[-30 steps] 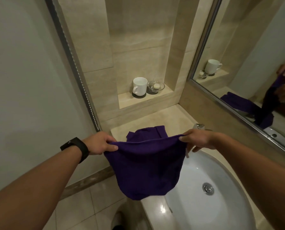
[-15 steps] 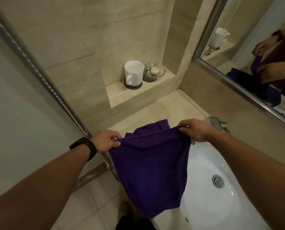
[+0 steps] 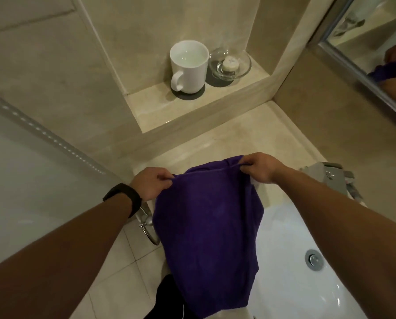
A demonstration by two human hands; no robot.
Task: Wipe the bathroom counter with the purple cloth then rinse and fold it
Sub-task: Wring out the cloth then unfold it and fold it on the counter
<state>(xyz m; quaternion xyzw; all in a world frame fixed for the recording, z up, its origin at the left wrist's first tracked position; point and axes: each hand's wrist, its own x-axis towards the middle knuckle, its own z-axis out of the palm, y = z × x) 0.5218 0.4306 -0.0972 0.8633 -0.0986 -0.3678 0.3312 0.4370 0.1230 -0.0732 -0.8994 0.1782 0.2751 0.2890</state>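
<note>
The dark purple terry cloth (image 3: 206,226) hangs in the air over the near-left rim of the white ceramic basin (image 3: 291,245), with its lower edge nearest the viewer. Compared with a second ago it hangs longer and narrower, and the two hands have drawn closer together along its top edge. The left hand (image 3: 149,184), which wears a black wristband (image 3: 122,199), pinches the upper left corner with curled fingers. The right hand (image 3: 259,168) pinches the upper right corner the same way. This looks like squaring the cloth up for folding, so wiping and rinsing are probably done.

A round metal drain (image 3: 314,259) sits in the basin's bottom, and I can make out no standing water. Beyond the hands lies the beige stone counter (image 3: 227,139). Farther back, in the wall niche, a white ceramic mug (image 3: 189,67) may hold a little clear liquid. Just right of it, a clear glass dish (image 3: 245,65) holds a small round white-topped item (image 3: 230,63).
</note>
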